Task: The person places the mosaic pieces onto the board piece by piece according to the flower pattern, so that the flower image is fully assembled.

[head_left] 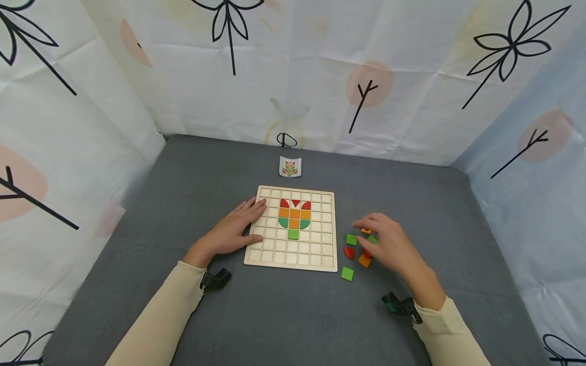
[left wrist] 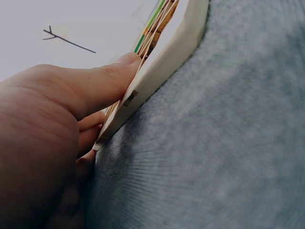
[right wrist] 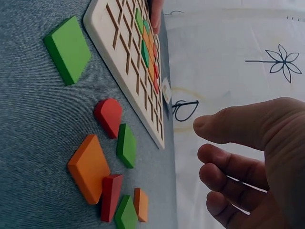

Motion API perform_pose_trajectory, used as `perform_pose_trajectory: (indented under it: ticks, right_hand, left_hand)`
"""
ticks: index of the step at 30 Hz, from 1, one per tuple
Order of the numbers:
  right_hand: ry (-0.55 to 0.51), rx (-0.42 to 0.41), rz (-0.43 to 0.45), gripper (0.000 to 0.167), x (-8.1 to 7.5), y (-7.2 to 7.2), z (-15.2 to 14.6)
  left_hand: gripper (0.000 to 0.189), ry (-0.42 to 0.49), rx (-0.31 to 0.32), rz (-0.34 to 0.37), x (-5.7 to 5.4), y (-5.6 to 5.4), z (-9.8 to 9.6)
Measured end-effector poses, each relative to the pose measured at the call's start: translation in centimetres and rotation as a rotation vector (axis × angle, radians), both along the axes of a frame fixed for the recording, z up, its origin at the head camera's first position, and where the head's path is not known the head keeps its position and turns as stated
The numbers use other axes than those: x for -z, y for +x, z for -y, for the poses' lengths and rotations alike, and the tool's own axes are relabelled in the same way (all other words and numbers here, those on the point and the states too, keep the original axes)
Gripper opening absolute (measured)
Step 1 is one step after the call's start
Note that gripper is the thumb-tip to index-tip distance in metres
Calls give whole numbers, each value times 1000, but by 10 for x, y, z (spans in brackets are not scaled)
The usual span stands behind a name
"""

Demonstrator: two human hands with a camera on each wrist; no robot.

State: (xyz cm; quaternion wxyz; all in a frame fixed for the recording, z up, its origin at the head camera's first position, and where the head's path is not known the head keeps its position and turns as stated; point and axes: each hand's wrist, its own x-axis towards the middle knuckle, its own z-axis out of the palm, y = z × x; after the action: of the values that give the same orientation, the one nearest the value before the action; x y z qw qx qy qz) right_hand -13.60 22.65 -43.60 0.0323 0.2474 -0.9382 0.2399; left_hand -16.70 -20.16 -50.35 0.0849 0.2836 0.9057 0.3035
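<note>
A wooden grid board (head_left: 274, 258) lies on the grey table with a pattern of red, orange and green pieces set in its upper middle. My left hand (head_left: 231, 231) rests on the board's left edge, fingers extended over the rim and thumb on the near side. Above the loose pieces to the right of the board hovers my right hand (head_left: 389, 244), its fingers slightly bent and holding nothing in the right wrist view. Under and beside it lie a green square (head_left: 351, 240), a rounded red piece (right wrist: 108, 117), an orange square (head_left: 364, 260) and several others, partly hidden in the head view.
A small picture card (head_left: 290, 166) with a similar coloured pattern lies beyond the board's far edge. A separate green square (head_left: 347, 274) sits nearest me, right of the board's near corner. Patterned white cloth (head_left: 320, 91) hangs behind the table and on both sides.
</note>
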Motion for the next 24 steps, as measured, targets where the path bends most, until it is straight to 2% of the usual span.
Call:
perform_pose_trajectory:
  ticks: [8,16,24]
  right_hand:
    - [0,-20,-3,27,7,5,-5]
    - [-10,7,48,29,16,15,-4]
    - [-18,-32,57,26,29,21,1]
  left_hand:
    - [89,-9,0,-4,0,0,0]
    - [89,-7,-3,2,1,0,0]
    - [90,-12,-5,0,3,-1,0]
